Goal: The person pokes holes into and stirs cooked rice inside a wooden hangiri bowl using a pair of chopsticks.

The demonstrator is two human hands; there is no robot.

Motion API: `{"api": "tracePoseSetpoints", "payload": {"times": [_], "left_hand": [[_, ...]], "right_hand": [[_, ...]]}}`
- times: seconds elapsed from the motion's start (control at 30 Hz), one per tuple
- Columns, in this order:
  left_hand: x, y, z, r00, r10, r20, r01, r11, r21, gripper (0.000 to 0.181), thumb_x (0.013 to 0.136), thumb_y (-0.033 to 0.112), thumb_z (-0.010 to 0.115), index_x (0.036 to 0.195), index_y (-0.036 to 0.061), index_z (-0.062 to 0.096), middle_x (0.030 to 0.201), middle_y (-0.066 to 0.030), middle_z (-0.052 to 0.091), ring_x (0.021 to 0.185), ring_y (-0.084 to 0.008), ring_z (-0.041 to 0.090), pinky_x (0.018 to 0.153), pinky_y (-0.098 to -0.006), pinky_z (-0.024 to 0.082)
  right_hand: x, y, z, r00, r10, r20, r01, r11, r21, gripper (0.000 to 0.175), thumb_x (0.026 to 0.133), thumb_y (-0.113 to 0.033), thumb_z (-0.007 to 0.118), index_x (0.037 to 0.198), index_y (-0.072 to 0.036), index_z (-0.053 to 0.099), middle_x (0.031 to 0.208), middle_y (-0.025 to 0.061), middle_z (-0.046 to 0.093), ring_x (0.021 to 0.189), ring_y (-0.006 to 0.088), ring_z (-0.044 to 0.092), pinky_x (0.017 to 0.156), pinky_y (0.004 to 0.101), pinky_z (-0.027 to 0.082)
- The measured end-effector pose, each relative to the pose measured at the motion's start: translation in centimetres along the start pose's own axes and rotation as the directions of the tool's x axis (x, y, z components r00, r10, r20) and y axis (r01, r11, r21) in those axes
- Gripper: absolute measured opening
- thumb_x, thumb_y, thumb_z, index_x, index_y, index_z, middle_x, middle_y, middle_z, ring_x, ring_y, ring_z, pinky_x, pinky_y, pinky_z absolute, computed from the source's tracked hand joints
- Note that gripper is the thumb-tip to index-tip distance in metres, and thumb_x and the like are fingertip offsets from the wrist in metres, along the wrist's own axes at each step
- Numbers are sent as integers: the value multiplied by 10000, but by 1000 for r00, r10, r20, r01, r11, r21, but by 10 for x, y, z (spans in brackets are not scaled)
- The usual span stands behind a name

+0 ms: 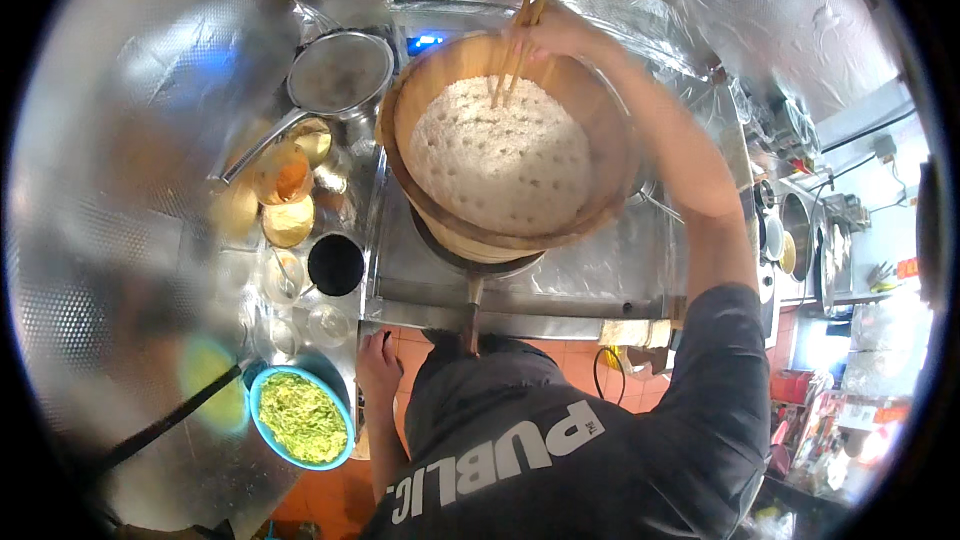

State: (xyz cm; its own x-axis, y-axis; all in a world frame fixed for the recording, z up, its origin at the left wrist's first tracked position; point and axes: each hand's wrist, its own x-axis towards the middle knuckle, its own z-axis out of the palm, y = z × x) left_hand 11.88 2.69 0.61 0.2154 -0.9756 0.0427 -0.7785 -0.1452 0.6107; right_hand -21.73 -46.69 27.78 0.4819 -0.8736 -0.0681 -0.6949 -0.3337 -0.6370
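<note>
A wooden steamer tub (457,234) holds a bed of white rice-like grains (502,157) dotted with small holes. It stands over a long-handled pan (474,292) on the metal stove. My right hand (551,30), slightly blurred, grips a pair of wooden chopsticks (510,67) at the tub's far rim, and their tips touch the grains. My left hand (379,360) hangs low by the counter's front edge, left of the pan handle. Its fingers are partly curled around something small and dark that I cannot identify.
A long-handled round strainer (341,73) lies at the back left. Along the left counter are bowls of orange and yellow powder (288,220), a black round container (335,265), clear containers (328,325) and a blue bowl of shredded greens (304,418). A folded cloth (634,333) hangs at the front edge.
</note>
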Motion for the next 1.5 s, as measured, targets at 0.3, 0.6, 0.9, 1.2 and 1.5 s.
{"api": "tracePoseSetpoints", "payload": {"times": [0.3,0.6,0.9,1.2,1.5], "left_hand": [[6,7,2,999,38,-32,-41,996,-81,207,1005,119,583,1184,45,655,980,-206,635,866,-452,635,703,-527,498],[9,6,0,999,7,-35,-10,995,-95,205,1001,126,580,1180,74,665,983,-197,635,871,-447,639,714,-526,504],[4,-5,1,999,13,-47,-14,999,-36,187,1006,159,586,1154,91,678,985,-186,650,861,-443,646,704,-526,507],[9,-5,3,999,11,-34,-12,999,-44,207,986,139,602,1168,77,677,1000,-189,658,866,-442,652,710,-523,519],[12,-2,2,1000,-3,-21,2,999,-44,201,987,132,599,1151,58,688,1005,-188,669,888,-434,663,727,-517,529]], "right_hand": [[-24,-46,-62,995,-103,10,102,992,78,344,965,-318,716,1114,-9,739,938,113,761,828,177,744,747,297,623],[-21,-93,-74,966,-255,30,254,966,45,306,988,-265,698,998,36,746,885,108,753,808,199,721,767,344,603],[4,-87,-59,900,-410,149,436,831,-345,363,1003,-268,629,816,35,701,821,143,715,714,227,657,730,392,540],[6,-82,-26,972,-225,69,222,974,52,317,959,-272,712,1014,40,728,900,134,743,789,201,741,732,309,638],[17,-62,-2,981,-183,71,181,983,32,322,950,-300,710,1004,13,761,871,99,751,793,170,724,709,283,595]]}}
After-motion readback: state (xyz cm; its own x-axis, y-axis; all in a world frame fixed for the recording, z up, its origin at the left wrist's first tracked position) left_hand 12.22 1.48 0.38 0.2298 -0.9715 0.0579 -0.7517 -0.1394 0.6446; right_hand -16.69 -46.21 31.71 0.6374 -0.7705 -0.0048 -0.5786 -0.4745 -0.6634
